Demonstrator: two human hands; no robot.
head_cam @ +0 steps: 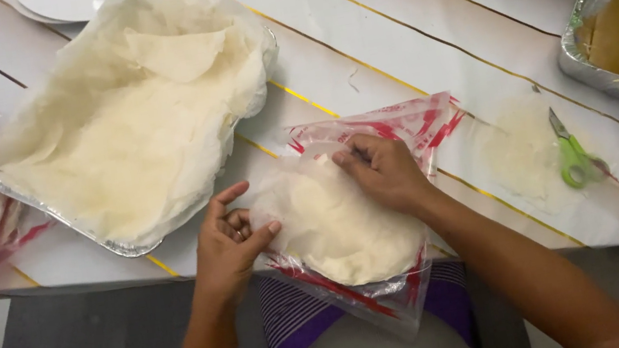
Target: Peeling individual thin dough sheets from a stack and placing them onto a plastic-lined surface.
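A stack of round pale wrappers (339,231) lies flat in a clear plastic bag with red print (378,188) at the table's (405,43) near edge, the bag's long axis running from the near edge towards the far right. The left hand (228,245) pinches the stack's left rim, thumb on top. The right hand (382,169) presses curled fingers onto its far edge. Left of the bag, a foil tray (122,247) holds separated wrapper sheets (127,120). Green-handled scissors (573,155) lie to the right.
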